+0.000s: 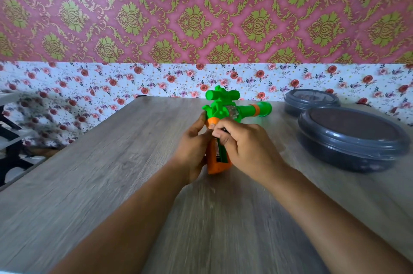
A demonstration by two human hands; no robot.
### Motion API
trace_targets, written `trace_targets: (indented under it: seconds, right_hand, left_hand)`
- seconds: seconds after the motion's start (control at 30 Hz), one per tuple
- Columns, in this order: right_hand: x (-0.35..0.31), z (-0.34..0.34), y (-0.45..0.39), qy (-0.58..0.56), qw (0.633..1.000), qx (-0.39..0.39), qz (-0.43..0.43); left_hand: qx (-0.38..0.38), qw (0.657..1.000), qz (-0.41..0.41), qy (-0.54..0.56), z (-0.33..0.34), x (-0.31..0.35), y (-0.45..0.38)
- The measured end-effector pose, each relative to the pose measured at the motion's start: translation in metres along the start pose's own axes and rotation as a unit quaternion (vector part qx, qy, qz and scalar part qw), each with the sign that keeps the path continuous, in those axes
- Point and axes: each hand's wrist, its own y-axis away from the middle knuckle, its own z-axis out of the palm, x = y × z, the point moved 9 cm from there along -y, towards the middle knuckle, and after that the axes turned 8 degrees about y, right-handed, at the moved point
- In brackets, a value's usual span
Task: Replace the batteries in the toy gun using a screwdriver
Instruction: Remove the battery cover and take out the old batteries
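From the head view I see the gun (225, 113) mid-table (111, 184), grip toward me, barrel pointing right. My left hand (193, 151) cups the grip; my right hand (241, 142), curled, pinches something dark at the open battery bay, directly beneath its fingertips.

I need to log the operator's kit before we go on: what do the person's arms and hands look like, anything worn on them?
Both forearms are bare as far as the head view shows, with no sleeves in sight. The left hand and right hand wear no gloves. No watch, bracelet or ring shows on the visible sides of the wrists and fingers, and no cables or markings either. The picture is slightly blurred, so a thin ring could go unseen.
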Motion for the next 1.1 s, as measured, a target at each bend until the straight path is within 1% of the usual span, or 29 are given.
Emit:
trace_targets:
  seconds: [0.07, 0.2, 0.4, 0.5, 0.63, 0.77, 0.87, 0.9, 0.93, 1.03, 1.07, 1.1]
  right_hand:
    - [0.002, 0.001, 0.000, -0.005, 1.000, -0.003, 0.011]
    - [0.019, 0.000, 0.001, -0.070, 0.993, 0.018, 0.096]
    - [0.036, 0.002, -0.006, -0.121, 0.977, 0.022, 0.174]
    - [0.043, 0.006, -0.011, -0.145, 0.965, -0.013, 0.218]
    - [0.058, 0.014, -0.020, -0.196, 0.933, -0.072, 0.292]
    - [0.062, 0.020, -0.030, -0.194, 0.913, -0.141, 0.330]
    - [0.069, 0.029, -0.029, -0.208, 0.892, -0.165, 0.367]
    - [0.073, 0.030, -0.026, -0.220, 0.883, -0.155, 0.384]
    - [0.077, 0.029, -0.024, -0.238, 0.876, -0.126, 0.401]
    - [0.087, 0.016, -0.008, -0.298, 0.851, 0.010, 0.433]
    - [0.088, 0.013, 0.000, -0.316, 0.842, 0.035, 0.436]
    - [0.088, 0.014, 0.007, -0.330, 0.838, 0.042, 0.433]
  left_hand:
    - [0.000, 1.000, 0.004, 0.001, 0.002, 0.002, 0.001]
    - [0.007, 1.000, 0.001, 0.001, 0.001, 0.002, 0.003]
    - [-0.011, 1.000, 0.006, -0.025, 0.004, 0.000, 0.001]
    - [-0.010, 0.999, 0.005, -0.032, 0.002, 0.000, 0.000]
    - [-0.011, 0.999, 0.009, -0.038, 0.003, 0.002, 0.002]
    - [-0.030, 0.999, 0.014, -0.042, 0.008, 0.003, 0.003]
    - [-0.029, 0.999, 0.019, -0.038, 0.008, 0.004, 0.003]
    - [-0.027, 0.999, 0.022, -0.035, 0.008, 0.005, 0.003]
    - [-0.024, 0.999, 0.025, -0.031, 0.008, 0.005, 0.003]
    - [-0.014, 1.000, 0.020, -0.015, 0.006, 0.003, 0.003]
    - [-0.009, 1.000, 0.016, -0.008, 0.005, 0.002, 0.002]
    - [-0.003, 1.000, 0.012, -0.001, 0.004, 0.001, 0.001]
